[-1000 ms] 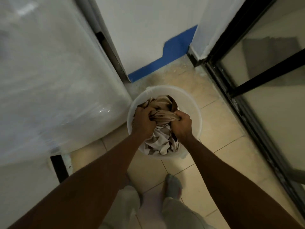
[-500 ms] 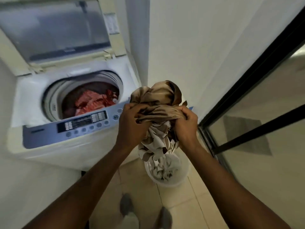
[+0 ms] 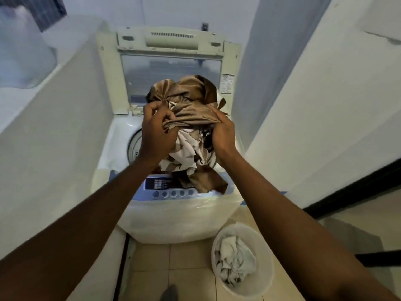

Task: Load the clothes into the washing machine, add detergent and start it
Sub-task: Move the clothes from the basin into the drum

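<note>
Gripping the cloth bundle (image 3: 186,109) with both hands' fingers clamped, left hand (image 3: 157,133) and right hand (image 3: 223,135) have raised it from the bucket (image 3: 268,257) to above the washing machine (image 3: 121,144) opening, ready to drop

Cramped home laundry nook: top-loading washing machine (image 3: 173,218) between white walls (image 3: 314,118), tiled floor (image 3: 191,268).

Both arms stretched forward above washing machine (image 3: 173,213); left hand (image 3: 157,135) and right hand (image 3: 223,135) clenched on bundled cloth (image 3: 188,118).

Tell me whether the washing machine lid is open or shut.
Open. The lid stands raised behind the drum opening, and both hands hold the brown bundle above it.
</note>
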